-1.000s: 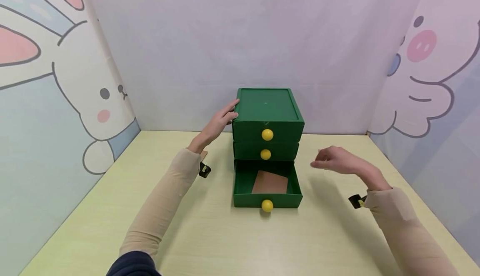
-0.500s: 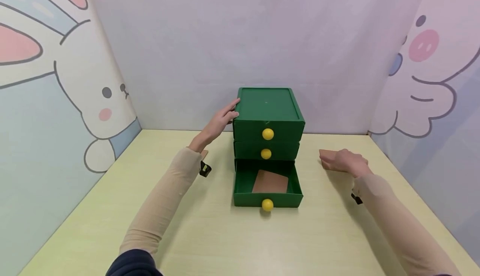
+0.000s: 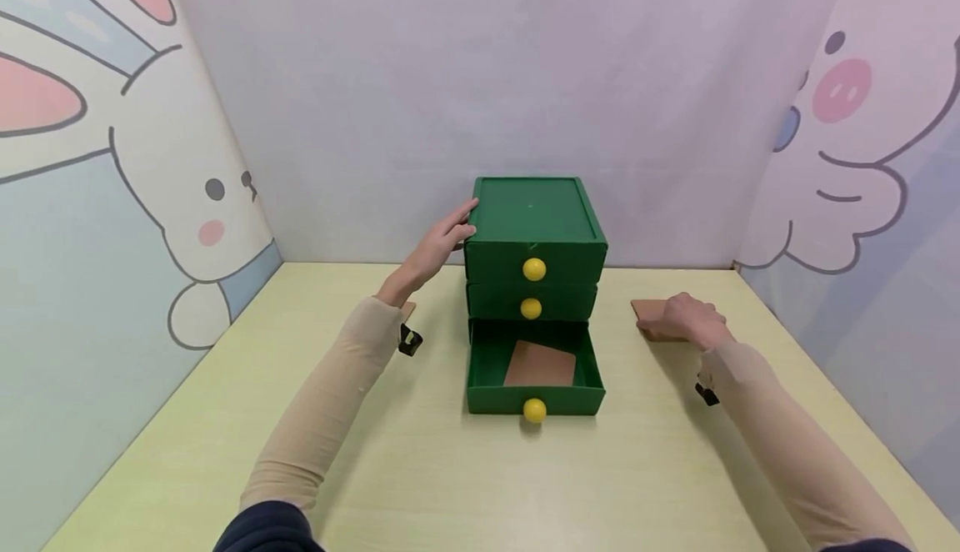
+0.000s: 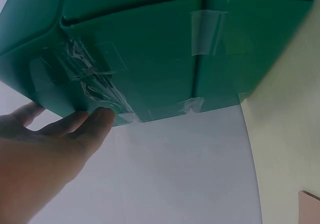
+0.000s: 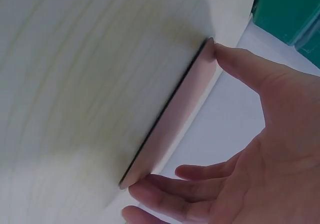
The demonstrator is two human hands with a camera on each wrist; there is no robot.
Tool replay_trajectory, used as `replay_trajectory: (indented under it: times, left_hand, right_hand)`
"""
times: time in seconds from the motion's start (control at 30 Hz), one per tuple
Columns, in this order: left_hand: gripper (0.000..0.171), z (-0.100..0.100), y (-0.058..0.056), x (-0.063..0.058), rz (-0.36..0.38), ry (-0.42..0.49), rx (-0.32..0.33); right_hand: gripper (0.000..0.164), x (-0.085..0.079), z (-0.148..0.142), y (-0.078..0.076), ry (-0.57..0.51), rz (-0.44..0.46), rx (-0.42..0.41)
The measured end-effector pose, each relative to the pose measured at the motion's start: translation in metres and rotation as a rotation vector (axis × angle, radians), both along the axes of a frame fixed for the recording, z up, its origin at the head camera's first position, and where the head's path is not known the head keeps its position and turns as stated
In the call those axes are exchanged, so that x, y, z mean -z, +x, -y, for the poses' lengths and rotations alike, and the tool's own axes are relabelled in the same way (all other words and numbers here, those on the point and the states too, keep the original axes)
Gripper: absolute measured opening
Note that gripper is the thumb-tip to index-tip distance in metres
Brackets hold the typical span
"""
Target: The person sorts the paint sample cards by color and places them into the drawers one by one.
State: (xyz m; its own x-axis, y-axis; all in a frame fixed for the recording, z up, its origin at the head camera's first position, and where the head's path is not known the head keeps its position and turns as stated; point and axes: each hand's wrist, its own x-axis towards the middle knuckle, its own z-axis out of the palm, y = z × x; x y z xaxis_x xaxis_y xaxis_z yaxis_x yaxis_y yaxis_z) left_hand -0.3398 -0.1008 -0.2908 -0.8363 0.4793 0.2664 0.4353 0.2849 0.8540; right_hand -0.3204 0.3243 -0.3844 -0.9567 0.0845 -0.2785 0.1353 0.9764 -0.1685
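A green chest of drawers (image 3: 536,210) with round yellow knobs stands at the back middle. Its bottom drawer (image 3: 480,400) is pulled out, and a flat brown pad (image 3: 540,366) lies in it. My left hand (image 3: 429,253) rests against the chest's left side, fingertips at the upper edge; the left wrist view has the fingers (image 4: 100,121) touching the green wall. On the table to the right, my right hand (image 3: 692,320) spans a second flat brown pad (image 3: 649,310), thumb at one edge and fingers at the opposite one. That pad (image 5: 172,114) looks thin and dark-edged in the right wrist view.
Another brown piece (image 3: 407,310) lies on the table, mostly hidden behind my left wrist. The pale wooden table (image 3: 525,485) meets light cloth walls with cartoon animals. Clear tape (image 4: 207,32) joins the chest's tiers. Two drawers above the bottom one are closed.
My right hand has moved from beside the drawer, to the right and down, onto the brown pad. Its fingers have taken the pad's edges. The left hand has stayed on the chest.
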Motion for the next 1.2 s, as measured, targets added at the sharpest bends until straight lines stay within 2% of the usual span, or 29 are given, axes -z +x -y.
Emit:
replay_trajectory:
  times: [0.33, 0.73, 0.97, 1.2]
  left_hand:
    - [0.056, 0.001, -0.004, 0.006, 0.001, -0.003, -0.014]
    - [0.057, 0.001, -0.005, 0.006, 0.003, 0.004, -0.007]
    - [0.057, 0.000, -0.006, 0.006, 0.004, 0.013, -0.010]
    - [0.057, -0.001, -0.008, 0.007, 0.002, 0.012, -0.005]
  right_hand:
    - [0.087, -0.004, 0.001, 0.010, -0.050, -0.077, -0.038]
    - [0.067, -0.033, 0.010, 0.039, -0.074, -0.197, -0.163]
    - [0.068, -0.051, 0.019, 0.058, -0.100, -0.252, -0.266]
    - [0.058, -0.059, 0.023, 0.074, -0.202, -0.270, -0.440]
